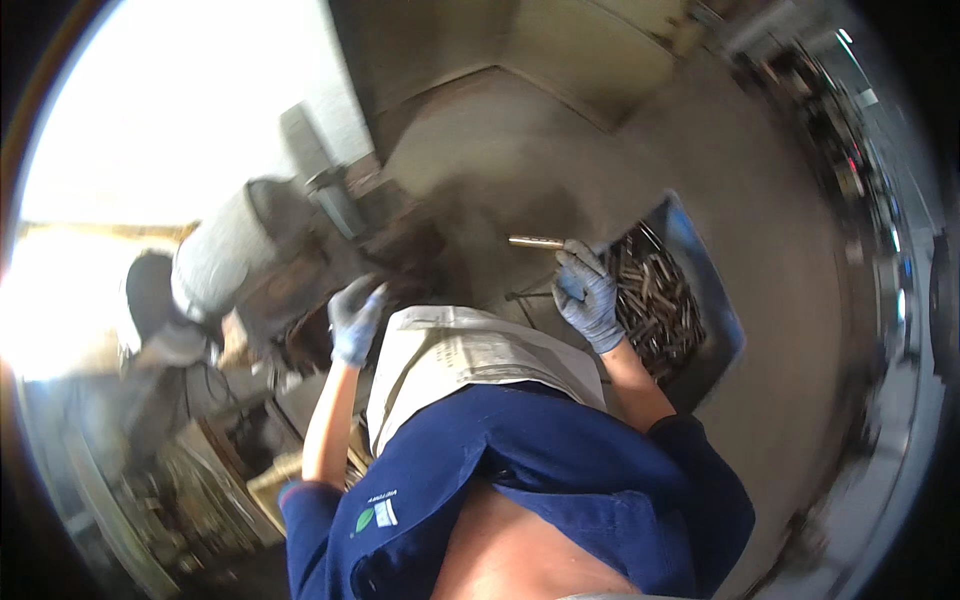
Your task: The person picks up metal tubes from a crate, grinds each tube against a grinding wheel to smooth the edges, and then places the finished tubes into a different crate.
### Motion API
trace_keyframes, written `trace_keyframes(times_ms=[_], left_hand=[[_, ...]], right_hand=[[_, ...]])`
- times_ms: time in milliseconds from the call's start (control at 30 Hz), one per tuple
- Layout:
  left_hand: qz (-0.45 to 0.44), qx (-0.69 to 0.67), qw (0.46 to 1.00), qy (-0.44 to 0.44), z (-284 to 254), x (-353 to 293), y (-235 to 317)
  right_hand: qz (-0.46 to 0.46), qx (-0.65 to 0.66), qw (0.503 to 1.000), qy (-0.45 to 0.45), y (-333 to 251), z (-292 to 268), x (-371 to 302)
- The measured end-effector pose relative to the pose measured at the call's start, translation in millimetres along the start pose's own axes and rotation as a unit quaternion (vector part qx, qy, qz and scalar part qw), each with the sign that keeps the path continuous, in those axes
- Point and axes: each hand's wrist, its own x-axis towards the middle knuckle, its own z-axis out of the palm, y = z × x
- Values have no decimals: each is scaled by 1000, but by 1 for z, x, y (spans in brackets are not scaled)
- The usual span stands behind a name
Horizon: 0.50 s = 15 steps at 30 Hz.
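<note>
My right hand [588, 298], in a grey-blue work glove, is closed on one end of a short, shiny metal rod [535, 242]. The rod points left from the fingertips, out over the floor. Just right of that hand stands a blue bin [722, 290] with many similar metal pieces [655, 300] heaped in it. My left hand [354, 320], gloved alike, is raised beside a dark, dirty machine [400, 250]. Its thumb and fingers are apart and bent a little, with nothing visible between them.
A large grey motor-like cylinder [225, 250] sits on the machine at the left, near a bright window. A pale cloth [450, 350] covers my lap. Metal panels [440, 50] stand at the far side of the concrete floor [790, 330]. Blurred clutter [810, 100] lines the right.
</note>
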Motion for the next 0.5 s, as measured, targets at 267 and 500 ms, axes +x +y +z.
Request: trace_keyframes(times_ms=[267,500], left_hand=[[-182,-122,975,25,-25,-33,-25],[-116,-9,993,18,-47,-46,0]], right_hand=[[115,-328,917,194,33,-106,-61],[-21,-122,992,-17,28,10,2]])
